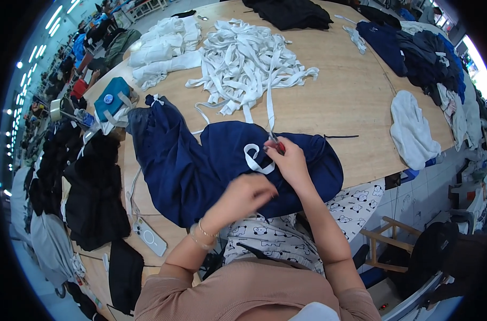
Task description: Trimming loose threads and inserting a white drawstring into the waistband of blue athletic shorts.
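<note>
- Head view: we see our right hand (pixel 290 160) closed around a small red-handled tool (pixel 276 143), likely snips, its tip at the white drawstring (pixel 255 159) that loops over the navy garment (pixel 200 166).
- Our left hand (pixel 245 195) rests on the navy cloth just near of that loop, fingers curled; it is blurred, so we cannot tell whether it pinches fabric or only presses.
- The garment lies on the near middle of the wooden table (pixel 339 101), partly hanging over the near edge toward our lap.
- We judge the main risk to be the tool tip catching the navy cloth instead of the string, since they lie touching.
- The cloth could also slide off the near edge if the left hand lifts.
- Far of the garment lies a heap of white strips (pixel 248 64); a phone (pixel 150 235) sits near left.
</note>
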`<state>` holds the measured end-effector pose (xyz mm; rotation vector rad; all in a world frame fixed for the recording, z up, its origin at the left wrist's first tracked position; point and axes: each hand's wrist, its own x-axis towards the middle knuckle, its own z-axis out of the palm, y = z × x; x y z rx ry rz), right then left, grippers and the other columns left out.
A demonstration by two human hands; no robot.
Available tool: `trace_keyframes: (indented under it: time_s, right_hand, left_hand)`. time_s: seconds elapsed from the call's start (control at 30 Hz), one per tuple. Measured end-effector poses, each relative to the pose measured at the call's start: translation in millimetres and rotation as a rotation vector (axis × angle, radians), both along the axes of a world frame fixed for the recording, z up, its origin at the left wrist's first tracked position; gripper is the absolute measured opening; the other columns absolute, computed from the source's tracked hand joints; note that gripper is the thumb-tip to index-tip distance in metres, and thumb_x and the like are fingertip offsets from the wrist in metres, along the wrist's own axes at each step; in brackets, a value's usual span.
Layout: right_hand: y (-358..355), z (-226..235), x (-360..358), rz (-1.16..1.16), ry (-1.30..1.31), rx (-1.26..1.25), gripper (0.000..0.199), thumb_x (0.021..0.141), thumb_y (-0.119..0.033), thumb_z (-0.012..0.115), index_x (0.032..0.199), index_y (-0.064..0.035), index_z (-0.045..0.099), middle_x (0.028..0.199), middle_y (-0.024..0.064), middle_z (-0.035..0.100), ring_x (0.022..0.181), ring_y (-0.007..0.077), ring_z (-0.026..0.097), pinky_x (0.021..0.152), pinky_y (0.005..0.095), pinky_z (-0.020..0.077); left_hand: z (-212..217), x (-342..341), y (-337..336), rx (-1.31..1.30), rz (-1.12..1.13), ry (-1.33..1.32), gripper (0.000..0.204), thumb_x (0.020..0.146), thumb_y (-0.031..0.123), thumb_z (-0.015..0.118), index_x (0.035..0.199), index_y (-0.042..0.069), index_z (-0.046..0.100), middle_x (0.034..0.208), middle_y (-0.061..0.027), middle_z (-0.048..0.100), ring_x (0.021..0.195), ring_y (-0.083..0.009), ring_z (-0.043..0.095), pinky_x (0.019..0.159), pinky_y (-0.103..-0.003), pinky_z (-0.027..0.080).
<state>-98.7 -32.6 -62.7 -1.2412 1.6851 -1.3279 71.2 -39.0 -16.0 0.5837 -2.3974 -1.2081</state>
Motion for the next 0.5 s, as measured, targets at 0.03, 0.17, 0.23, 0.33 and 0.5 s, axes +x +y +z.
trace_keyframes:
  time_s: [0.03, 0.17, 0.23, 0.33, 0.5]
  right_hand:
    - [6, 4, 2, -0.070, 0.159, -0.076, 0.017, 0.080, -0.014, 0.062, 0.091, -0.0010, 0.061, 0.080, 0.0112, 0.058, 0.073, 0.0259, 0.061, 0.064, 0.0332, 0.0462]
    - [34, 23, 19, -0.203, 0.278, 0.093, 0.018, 0.080, -0.019, 0.064, 0.086, -0.0034, 0.055, 0.085, 0.0092, 0.056, 0.071, 0.0270, 0.060, 0.061, 0.0384, 0.0458]
    - [41, 22, 33, -0.262, 0.390, 0.161, 0.023, 0.080, -0.024, 0.066, 0.089, -0.0055, 0.055, 0.086, 0.0087, 0.057, 0.075, 0.0282, 0.062, 0.062, 0.0395, 0.0475]
    - [39, -3, 30, -0.209, 0.488, 0.262, 0.026, 0.079, -0.027, 0.066, 0.089, -0.0052, 0.056, 0.082, 0.0101, 0.059, 0.077, 0.0314, 0.063, 0.063, 0.0422, 0.0479]
    - [44, 9, 29, -0.144, 0.037, -0.017, 0.004, 0.078, -0.004, 0.060, 0.079, -0.0006, 0.060, 0.072, 0.0055, 0.053, 0.059, 0.0159, 0.049, 0.056, 0.0267, 0.0401]
  left_hand:
    - [-2, 3, -12, 0.032, 0.177, 0.022, 0.008, 0.077, 0.005, 0.060, 0.083, 0.003, 0.064, 0.080, -0.0114, 0.062, 0.075, -0.0281, 0.061, 0.068, -0.035, 0.048]
    - [-16, 8, -80, 0.139, 0.572, 0.200, 0.012, 0.085, 0.004, 0.055, 0.090, -0.004, 0.064, 0.082, -0.0082, 0.065, 0.074, -0.0134, 0.062, 0.068, -0.026, 0.048]
    - [-27, 4, -120, 0.272, 0.556, 0.122, 0.019, 0.086, 0.009, 0.055, 0.094, -0.005, 0.064, 0.081, -0.0087, 0.066, 0.073, -0.0116, 0.062, 0.069, -0.023, 0.048]
    - [-32, -39, -152, 0.501, 0.481, 0.164, 0.023, 0.084, 0.012, 0.056, 0.099, -0.004, 0.063, 0.077, -0.0086, 0.065, 0.065, -0.0111, 0.061, 0.060, -0.023, 0.050]
    - [-60, -96, -184, 0.462, 0.313, -0.297, 0.030, 0.084, 0.020, 0.060, 0.109, 0.004, 0.061, 0.080, -0.0057, 0.064, 0.061, -0.0097, 0.060, 0.057, -0.022, 0.051]
